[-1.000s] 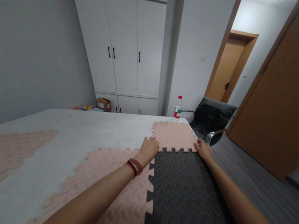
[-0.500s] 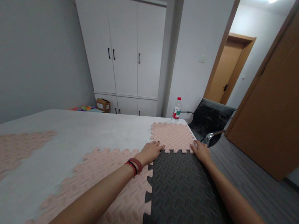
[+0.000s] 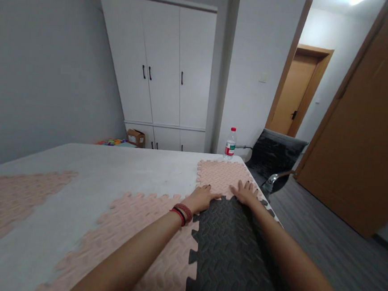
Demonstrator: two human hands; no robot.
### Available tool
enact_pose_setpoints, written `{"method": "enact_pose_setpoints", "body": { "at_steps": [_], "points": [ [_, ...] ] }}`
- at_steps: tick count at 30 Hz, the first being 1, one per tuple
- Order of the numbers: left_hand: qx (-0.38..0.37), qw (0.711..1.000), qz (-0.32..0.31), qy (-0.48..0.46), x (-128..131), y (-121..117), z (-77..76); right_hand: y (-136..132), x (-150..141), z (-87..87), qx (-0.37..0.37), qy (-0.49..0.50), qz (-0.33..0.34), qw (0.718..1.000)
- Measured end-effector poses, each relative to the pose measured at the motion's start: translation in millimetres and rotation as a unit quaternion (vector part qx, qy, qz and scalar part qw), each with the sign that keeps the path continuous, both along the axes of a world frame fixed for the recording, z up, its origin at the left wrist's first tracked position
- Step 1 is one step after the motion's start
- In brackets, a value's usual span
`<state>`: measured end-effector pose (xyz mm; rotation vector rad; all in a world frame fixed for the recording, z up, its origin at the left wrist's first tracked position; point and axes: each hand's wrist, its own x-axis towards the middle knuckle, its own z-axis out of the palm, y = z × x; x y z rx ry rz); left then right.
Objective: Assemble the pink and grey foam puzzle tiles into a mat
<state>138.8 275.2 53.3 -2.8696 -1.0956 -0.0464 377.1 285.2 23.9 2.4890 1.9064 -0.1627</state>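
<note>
The black mat (image 3: 232, 256) lies beneath and nearer than the right hand's (image 3: 245, 194) spread, open fingers.

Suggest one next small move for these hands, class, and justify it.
Probably press down along the seam between the far pink tile and the black tile: the left hand and right hand rest there, and whether the toothed edges beneath them sit flush can't be seen.

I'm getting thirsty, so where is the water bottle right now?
In the head view, the bottle stands right of centre at the table's far edge, just beyond the small pink mat.
</note>
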Motion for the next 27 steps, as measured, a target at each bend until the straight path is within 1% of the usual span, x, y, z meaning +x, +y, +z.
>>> {"method": "enact_pose_setpoints", "body": {
  "at_steps": [2,4,9,12,15,18,20,22,24,25,27],
  "points": [
    [-0.002,1.0,-0.004,-0.004,-0.3,0.8,-0.2,3.7,-8.2,-5.2,0.006,0.022,-0.023,0.999],
    [-0.005,1.0,-0.007,-0.011,-1.1,1.3,-0.6,5.0,-8.9,-8.1,-0.003,0.044,-0.024,0.999],
    [-0.024,0.999,-0.01,-0.039,-5.0,1.1,-2.1,4.1,3.4,-4.3,-0.06,0.056,0.04,0.996],
    [-0.045,0.997,-0.01,-0.055,-7.0,2.0,-1.9,3.4,3.5,1.5,-0.093,0.044,0.047,0.994],
    [-0.076,0.995,-0.014,-0.069,-9.5,3.4,3.7,1.8,-1.0,5.0,-0.102,0.04,0.034,0.993],
    [-0.115,0.989,-0.026,-0.084,-21.8,2.6,17.5,-1.0,-2.7,4.3,-0.093,0.048,0.034,0.994],
    [-0.134,0.985,-0.026,-0.101,-42.6,-1.1,30.3,-2.9,-1.5,3.1,-0.078,0.054,0.036,0.995],
    [-0.138,0.982,-0.003,-0.127,-77.3,-8.2,44.1,-4.2,0.4,3.1,-0.069,0.063,0.034,0.995],
    [-0.135,0.979,0.041,-0.15,-126.8,-18.9,56.7,-5.0,2.2,4.6,-0.072,0.074,0.033,0.994],
    [-0.14,0.975,0.066,-0.158,-156.9,-25.4,61.6,-5.2,2.8,5.4,-0.074,0.079,0.033,0.994],
    [-0.157,0.967,0.11,-0.169,-226.3,-40.3,67.1,-5.5,3.0,6.3,-0.078,0.083,0.036,0.993]
  ]
}}
